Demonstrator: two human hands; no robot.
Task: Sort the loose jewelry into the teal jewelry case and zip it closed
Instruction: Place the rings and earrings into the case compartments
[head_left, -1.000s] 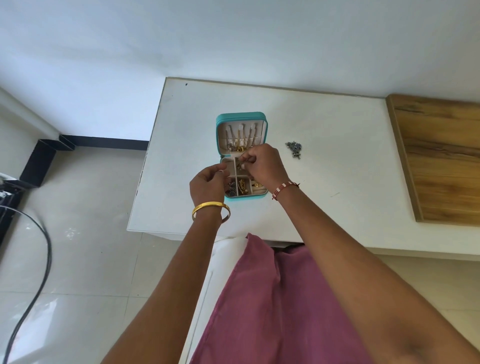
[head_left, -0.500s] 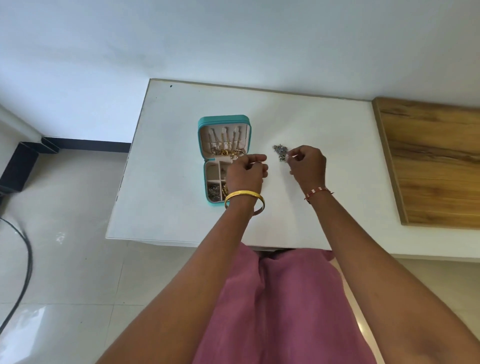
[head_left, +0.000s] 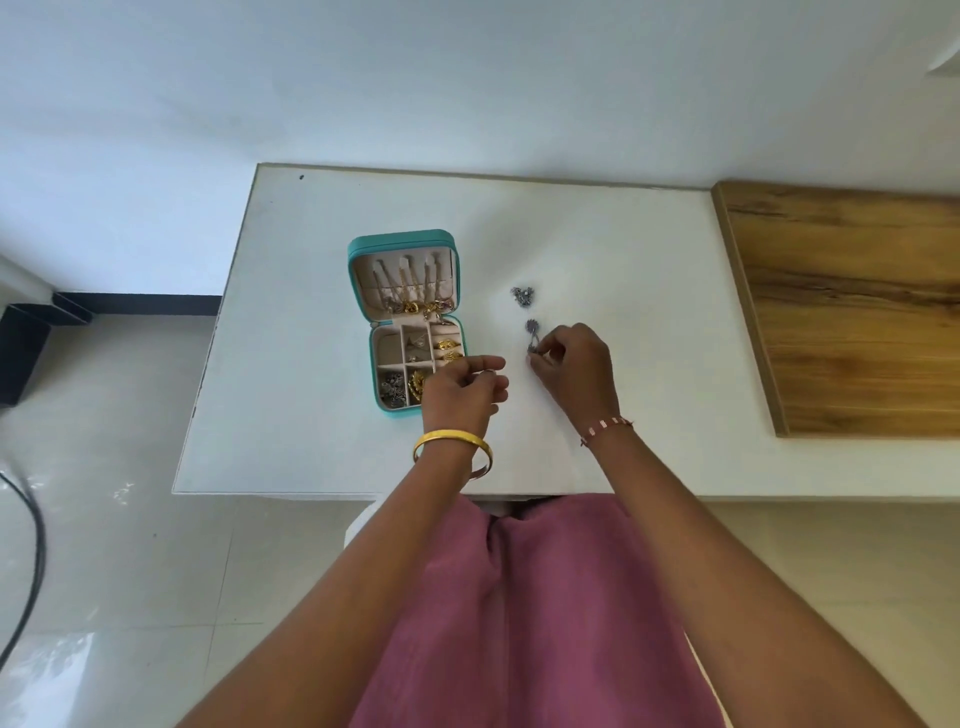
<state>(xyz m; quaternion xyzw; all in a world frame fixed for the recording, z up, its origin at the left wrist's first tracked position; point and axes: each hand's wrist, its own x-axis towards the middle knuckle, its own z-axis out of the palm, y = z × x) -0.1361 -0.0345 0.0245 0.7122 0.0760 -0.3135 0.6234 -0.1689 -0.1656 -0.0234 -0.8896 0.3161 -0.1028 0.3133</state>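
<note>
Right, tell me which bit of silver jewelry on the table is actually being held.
The nearer silver piece: the right hand pinches its lower end. The other silver cluster lies farther back on the white table, untouched by either hand.

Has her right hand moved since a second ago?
Yes. The right hand was over the teal case; now it is to the case's right, above the table, pinching a small silver piece.

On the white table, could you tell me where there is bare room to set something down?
Free: the table left of the teal case, the far strip behind it, and between the right hand and the wooden board. Crowded: between case and loose silver pieces, where the left hand hovers.
</note>
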